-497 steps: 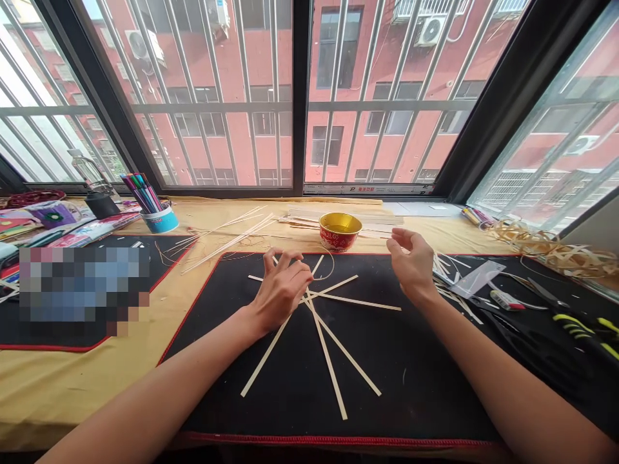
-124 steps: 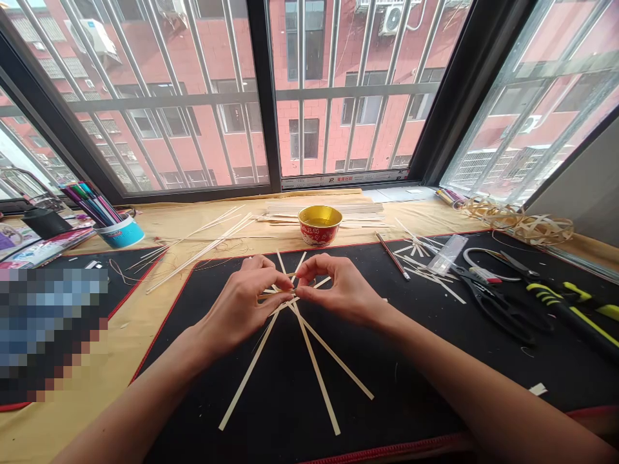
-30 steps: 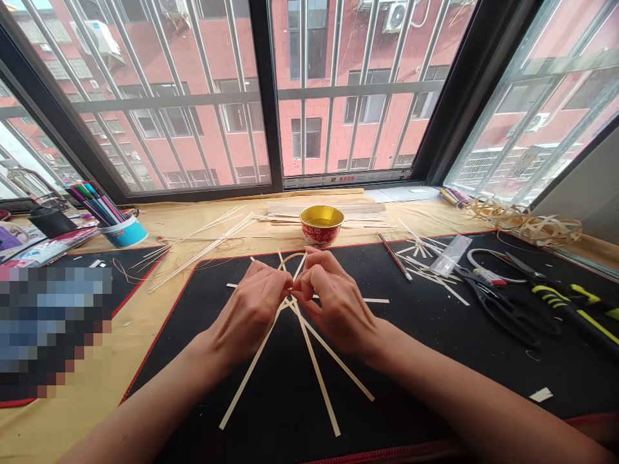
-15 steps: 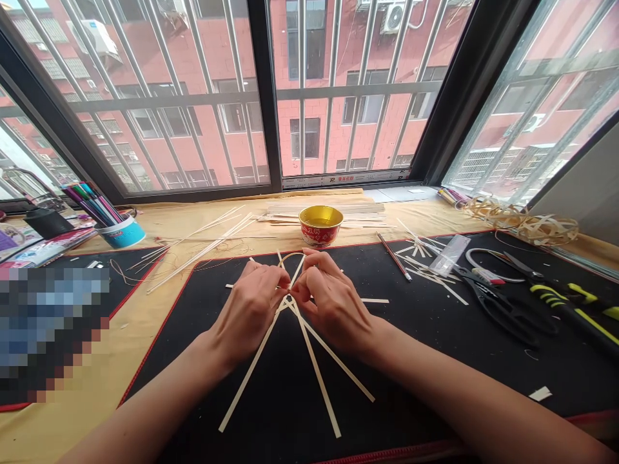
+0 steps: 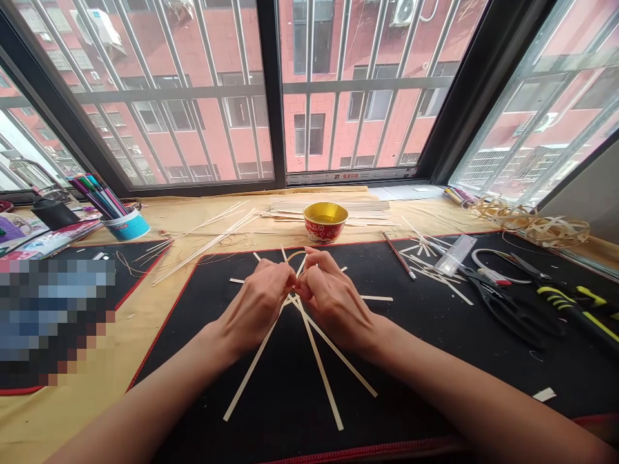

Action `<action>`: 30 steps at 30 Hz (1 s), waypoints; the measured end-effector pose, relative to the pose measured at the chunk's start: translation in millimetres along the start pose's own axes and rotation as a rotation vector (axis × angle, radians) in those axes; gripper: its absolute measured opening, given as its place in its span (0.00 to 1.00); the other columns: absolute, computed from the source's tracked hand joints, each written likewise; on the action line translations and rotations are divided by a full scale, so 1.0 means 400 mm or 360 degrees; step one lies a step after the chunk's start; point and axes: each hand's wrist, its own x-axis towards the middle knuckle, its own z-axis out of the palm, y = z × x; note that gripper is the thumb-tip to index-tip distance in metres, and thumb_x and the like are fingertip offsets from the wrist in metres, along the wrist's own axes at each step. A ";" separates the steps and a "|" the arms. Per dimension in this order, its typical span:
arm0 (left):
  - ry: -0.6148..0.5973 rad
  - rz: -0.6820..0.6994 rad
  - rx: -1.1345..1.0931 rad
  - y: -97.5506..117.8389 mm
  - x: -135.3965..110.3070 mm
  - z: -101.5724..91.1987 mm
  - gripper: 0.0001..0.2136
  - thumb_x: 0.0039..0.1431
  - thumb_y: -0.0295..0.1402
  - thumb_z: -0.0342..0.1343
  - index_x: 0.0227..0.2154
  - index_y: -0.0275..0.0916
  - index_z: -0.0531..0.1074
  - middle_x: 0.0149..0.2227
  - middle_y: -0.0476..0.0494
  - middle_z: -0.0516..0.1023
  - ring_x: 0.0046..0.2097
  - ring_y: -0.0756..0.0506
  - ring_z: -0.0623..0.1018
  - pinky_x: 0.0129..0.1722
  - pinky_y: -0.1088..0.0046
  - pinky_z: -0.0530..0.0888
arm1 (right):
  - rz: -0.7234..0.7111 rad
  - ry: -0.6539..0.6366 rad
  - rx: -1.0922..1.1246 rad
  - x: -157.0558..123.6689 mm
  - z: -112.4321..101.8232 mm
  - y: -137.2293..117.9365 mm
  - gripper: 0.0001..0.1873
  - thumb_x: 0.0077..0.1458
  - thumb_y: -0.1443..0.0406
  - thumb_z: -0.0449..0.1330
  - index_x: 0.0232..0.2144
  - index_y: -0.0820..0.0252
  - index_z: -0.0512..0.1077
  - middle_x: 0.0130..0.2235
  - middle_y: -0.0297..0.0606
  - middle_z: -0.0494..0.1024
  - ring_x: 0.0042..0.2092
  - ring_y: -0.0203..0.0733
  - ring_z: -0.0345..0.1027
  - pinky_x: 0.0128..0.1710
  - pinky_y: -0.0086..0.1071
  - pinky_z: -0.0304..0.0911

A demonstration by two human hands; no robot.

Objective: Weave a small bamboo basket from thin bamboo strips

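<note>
Pale flat strips, which look like bamboo, cross in a star on the black mat. Over the crossing point, my left hand and my right hand meet with fingertips pinched together. A thin curved strip arches up between both hands, its ends hidden by the fingers. My left fingers close at the left of the crossing, my right thumb and index finger at its right. The exact weave under the fingertips is hidden.
Behind the hands stands a red and gold bowl. Loose strips lie at the back left. To the right are a pencil, black scissors, pliers with yellow-striped handles and strip scraps. A pen cup stands left.
The view has shifted slightly, moving everything a little right. My left fingers have drawn in closer against my right fingers at the crossing. The strips lie as before.
</note>
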 end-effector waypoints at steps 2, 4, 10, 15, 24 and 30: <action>0.0014 -0.0008 -0.0017 -0.003 0.001 0.003 0.08 0.61 0.22 0.46 0.28 0.39 0.63 0.26 0.49 0.72 0.29 0.49 0.71 0.29 0.75 0.69 | -0.0007 0.0001 0.0004 0.000 -0.001 0.000 0.15 0.53 0.79 0.48 0.25 0.55 0.56 0.26 0.34 0.60 0.36 0.43 0.59 0.51 0.46 0.65; 0.0023 -0.0010 -0.0030 -0.006 0.002 0.004 0.07 0.60 0.22 0.48 0.28 0.38 0.64 0.26 0.50 0.72 0.28 0.49 0.72 0.28 0.75 0.69 | -0.0023 0.0006 0.0012 0.001 -0.002 0.001 0.15 0.53 0.79 0.49 0.25 0.55 0.56 0.26 0.34 0.60 0.36 0.42 0.59 0.52 0.46 0.64; 0.0015 -0.0025 -0.0110 -0.012 0.007 0.003 0.06 0.57 0.21 0.53 0.28 0.38 0.65 0.26 0.51 0.74 0.27 0.50 0.74 0.27 0.78 0.70 | -0.0043 -0.0005 0.0024 0.002 -0.003 0.000 0.14 0.55 0.79 0.48 0.25 0.56 0.55 0.26 0.32 0.57 0.34 0.40 0.58 0.55 0.46 0.64; -0.0028 -0.0183 -0.0191 -0.011 0.010 0.000 0.08 0.52 0.19 0.56 0.28 0.38 0.66 0.26 0.52 0.76 0.27 0.51 0.76 0.27 0.79 0.70 | -0.0037 -0.0001 0.0012 0.001 -0.002 0.000 0.15 0.55 0.80 0.48 0.26 0.56 0.55 0.27 0.33 0.57 0.36 0.40 0.59 0.56 0.48 0.64; -0.0131 -0.0448 -0.0511 -0.018 0.016 -0.014 0.03 0.51 0.24 0.57 0.27 0.38 0.69 0.27 0.51 0.78 0.29 0.50 0.80 0.29 0.78 0.74 | -0.0027 0.0006 0.0090 0.006 -0.012 0.001 0.14 0.56 0.77 0.51 0.26 0.55 0.56 0.25 0.32 0.60 0.37 0.41 0.62 0.57 0.47 0.63; -0.0160 -0.0548 -0.0645 -0.013 0.016 -0.024 0.03 0.52 0.25 0.56 0.27 0.38 0.68 0.27 0.50 0.79 0.31 0.49 0.80 0.31 0.77 0.75 | 0.0048 0.0045 0.0131 0.005 -0.009 0.002 0.14 0.56 0.75 0.55 0.26 0.55 0.56 0.24 0.30 0.62 0.34 0.40 0.63 0.56 0.45 0.63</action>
